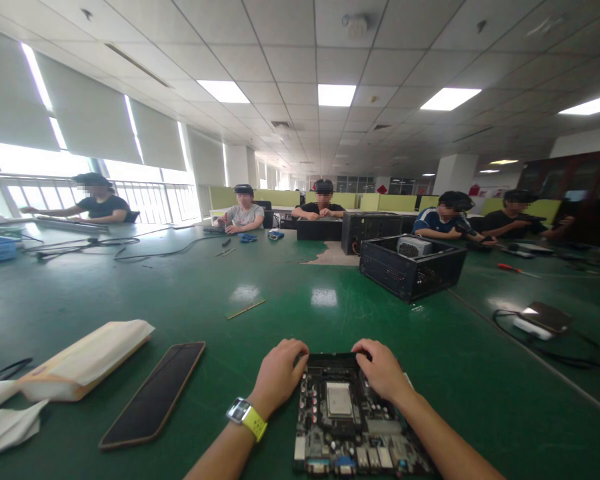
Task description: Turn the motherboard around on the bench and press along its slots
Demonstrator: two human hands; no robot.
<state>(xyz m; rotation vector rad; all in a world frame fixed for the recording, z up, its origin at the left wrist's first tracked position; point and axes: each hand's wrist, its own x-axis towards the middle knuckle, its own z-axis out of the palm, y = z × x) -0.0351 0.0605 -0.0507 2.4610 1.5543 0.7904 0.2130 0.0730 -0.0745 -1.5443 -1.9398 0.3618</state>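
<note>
A motherboard (320, 413) lies flat on the green tabletop right in front of me. Its square silver processor (339, 400) shows in the middle, and the port row faces me, with a blue connector (345, 465) among the ports. My left hand (283, 370), with a yellow-strapped watch (247, 418) on the wrist, is closed on the board's far left corner. At the far right corner, my right hand (383, 370) has its fingers bent over the edge. The undersides of the fingers of both hands are hidden.
Left of the board lie a smartphone (155, 397) and a tissue pack (90, 360). Ahead on the right sits an open computer case (410, 267). A cabled black device (543, 319) and a red screwdriver (517, 269) lie farther right. Several people sit around the table.
</note>
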